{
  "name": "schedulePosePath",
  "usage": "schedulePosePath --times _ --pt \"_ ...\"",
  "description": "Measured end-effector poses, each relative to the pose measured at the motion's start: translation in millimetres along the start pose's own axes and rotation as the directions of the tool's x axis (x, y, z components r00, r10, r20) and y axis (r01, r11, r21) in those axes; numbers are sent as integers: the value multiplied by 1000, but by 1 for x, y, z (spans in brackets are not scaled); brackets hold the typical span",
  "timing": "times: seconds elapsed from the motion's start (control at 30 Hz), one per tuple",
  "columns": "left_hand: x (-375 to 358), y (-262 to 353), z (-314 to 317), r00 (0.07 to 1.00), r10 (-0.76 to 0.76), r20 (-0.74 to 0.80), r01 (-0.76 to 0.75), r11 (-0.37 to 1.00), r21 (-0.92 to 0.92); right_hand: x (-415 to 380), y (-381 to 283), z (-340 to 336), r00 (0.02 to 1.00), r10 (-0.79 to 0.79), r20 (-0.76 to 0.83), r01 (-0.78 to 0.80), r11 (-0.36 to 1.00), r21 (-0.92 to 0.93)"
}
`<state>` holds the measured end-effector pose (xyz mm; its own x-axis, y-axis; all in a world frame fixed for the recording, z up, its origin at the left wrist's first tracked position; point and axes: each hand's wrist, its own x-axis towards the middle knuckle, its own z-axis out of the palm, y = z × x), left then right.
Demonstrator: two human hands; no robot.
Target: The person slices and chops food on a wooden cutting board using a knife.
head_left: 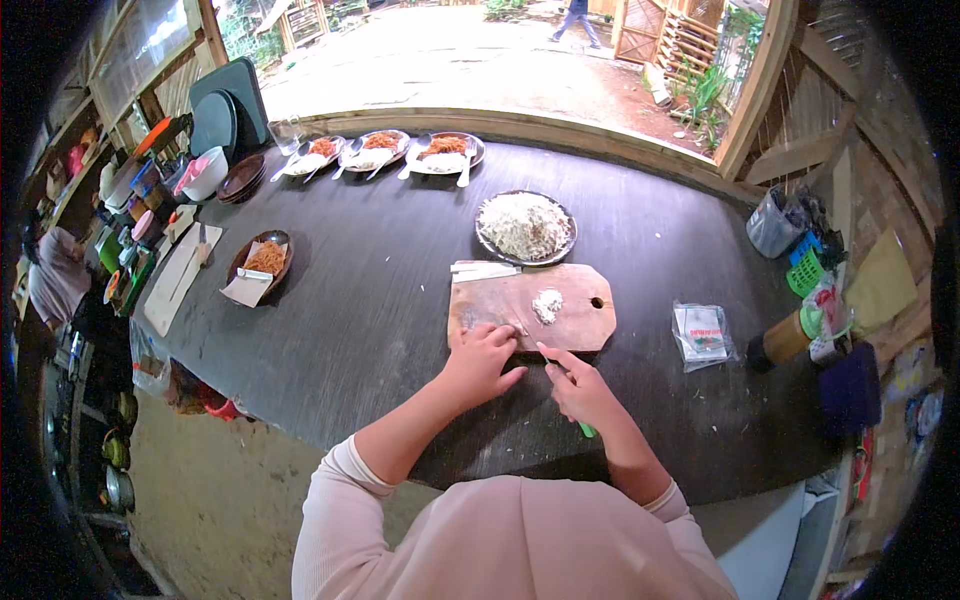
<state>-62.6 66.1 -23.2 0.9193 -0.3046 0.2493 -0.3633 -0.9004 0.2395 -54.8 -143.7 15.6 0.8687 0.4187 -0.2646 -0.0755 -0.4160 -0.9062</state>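
Note:
My right hand (582, 390) is closed around a knife (587, 429) with a green handle, its blade pointing at the front edge of a wooden cutting board (580, 335). My left hand (482, 366) rests on the board's front left part, fingers bent down and thumb to the side. Its fingertips press on something small and pale that I cannot make out. A little heap of chopped white bits (547, 306) lies on the board. Long white strips (485, 271) lie along its far left edge. Just behind, a dark-rimmed plate (483, 243) is heaped with chopped white pieces (525, 222).
Three plates of food (440, 166) with cutlery line the table's far edge. To the left are a brown bowl (283, 270) with orange shreds and a white board (165, 305). A plastic-wrapped packet (702, 333) and a grey container (772, 225) are right. A person (62, 280) is far left.

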Motion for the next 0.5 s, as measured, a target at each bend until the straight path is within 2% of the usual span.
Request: schedulePosePath --times 0.13,0.2,0.23,0.3,0.33,0.37,0.43,0.47,0.5 --pt "1 4 -3 999 9 -42 -10 1000 -21 1 1 -2 1000 6 -1 -6 1000 -7" --pt "3 3 -11 996 50 71 -44 995 -91 -3 -6 -4 999 -29 -18 29 999 43" --pt "3 1 -8 996 47 73 -40 995 -90 -2 -2 -5 1000 -28 -14 29 999 44" --pt "5 -2 -2 977 61 -203 -104 972 -210 0 8 -11 985 -130 -116 125 991 -51" --pt "7 -3 -4 969 22 -245 -91 958 -272 -2 8 -14 966 -198 -165 161 964 -214" --pt "7 -2 -7 969 24 -246 -93 959 -269 -4 10 -15 965 -201 -166 164 963 -212" --pt "8 0 -15 940 60 -337 -140 965 -219 -8 13 -16 886 -420 -198 294 838 -460" --pt "8 0 -13 939 65 -337 -144 966 -216 -9 11 -16 884 -422 -202 295 838 -459" --pt "7 0 -7 937 120 -329 -160 983 -95 -12 6 -16 892 -414 -180 282 824 -492"
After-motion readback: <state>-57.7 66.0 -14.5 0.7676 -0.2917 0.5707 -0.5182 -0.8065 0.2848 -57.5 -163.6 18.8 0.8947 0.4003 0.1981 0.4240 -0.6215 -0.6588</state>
